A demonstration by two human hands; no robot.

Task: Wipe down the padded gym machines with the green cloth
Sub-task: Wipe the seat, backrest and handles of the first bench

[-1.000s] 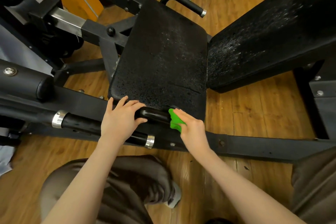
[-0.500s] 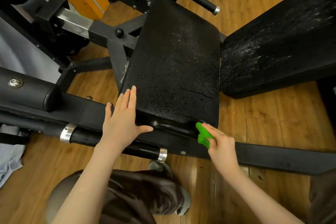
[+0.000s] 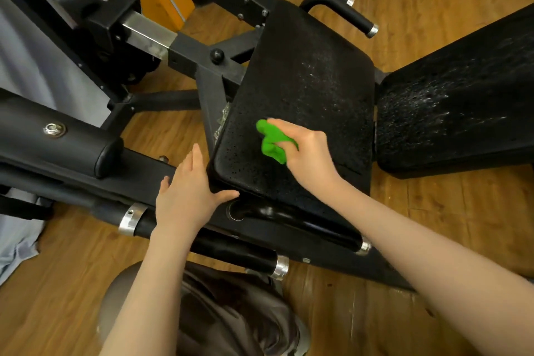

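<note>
Right hand (image 3: 307, 153) grips the bunched green cloth (image 3: 271, 141), pressed on the near-left part of the seat pad (image 3: 306, 89). Left hand (image 3: 187, 193) lies open, flat against the pad's near-left corner. Pale speckling shows across the seat pad and the back pad (image 3: 456, 101) at right; wiping appears largely outstanding.

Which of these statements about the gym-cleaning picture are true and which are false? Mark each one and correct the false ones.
1. The right hand holds the green cloth. True.
2. The cloth is on the wooden floor. False: it is on the seat pad.
3. The left hand rests open at the seat pad's near corner. True.
4. The left hand holds a spray bottle. False: it holds nothing.
5. The back pad, right of the seat pad, shows pale specks. True.
</note>
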